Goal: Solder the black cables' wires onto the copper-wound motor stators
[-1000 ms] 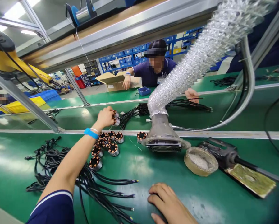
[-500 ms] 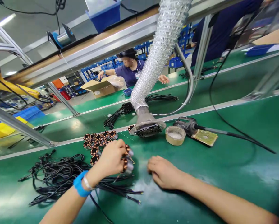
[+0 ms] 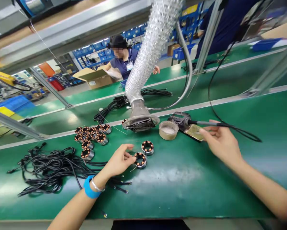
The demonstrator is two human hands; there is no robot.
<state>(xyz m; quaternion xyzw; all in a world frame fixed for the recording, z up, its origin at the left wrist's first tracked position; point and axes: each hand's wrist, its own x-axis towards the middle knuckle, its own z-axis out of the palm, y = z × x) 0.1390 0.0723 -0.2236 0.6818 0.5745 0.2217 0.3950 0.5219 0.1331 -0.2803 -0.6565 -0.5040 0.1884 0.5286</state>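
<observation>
My left hand (image 3: 121, 161) is beside two copper-wound motor stators standing on the green bench. Its thumb reaches the rim of the nearer stator (image 3: 140, 160), and its fingers are apart. The farther stator (image 3: 147, 148) stands just behind that one. My right hand (image 3: 223, 145) is at the soldering iron (image 3: 201, 122), which sits in its black holder (image 3: 180, 118). Some fingers lie behind the grey handle, while the thumb is apart from it, over the sponge tray (image 3: 194, 131). No firm grip shows.
More stators (image 3: 93, 135) stand grouped at the left. Black cables (image 3: 54, 169) lie in a tangle before them. A fume hood (image 3: 141, 119) on a silver duct (image 3: 155, 41) hangs over the bench near a round tub (image 3: 168, 130). A co-worker (image 3: 124, 60) is across the bench.
My left hand has brought two stators right, away from the group, and its fingers have opened. My right hand has moved from the bench up and right to the soldering iron. The view has shifted.
</observation>
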